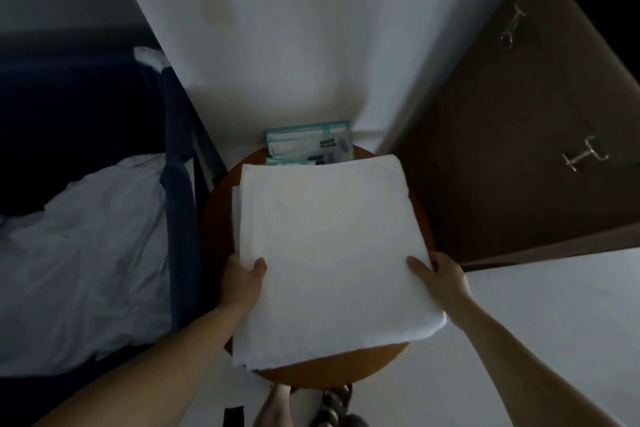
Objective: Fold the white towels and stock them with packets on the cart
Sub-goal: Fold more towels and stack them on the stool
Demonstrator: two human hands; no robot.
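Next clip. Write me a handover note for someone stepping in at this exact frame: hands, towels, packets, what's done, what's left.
Left hand: grips the towel at its left edge, thumb on top.
Right hand: grips its right edge, thumb on top.
Towel: folded, apparently lying flat on the round wooden top. A white layer shows under its left side; I cannot tell if it is a second towel.
Packets: teal, stacked at the top's far edge, partly hidden by the towel.
Done: towel folded, packets placed.
Left: release and square the towel. No other unfolded towels are in view.
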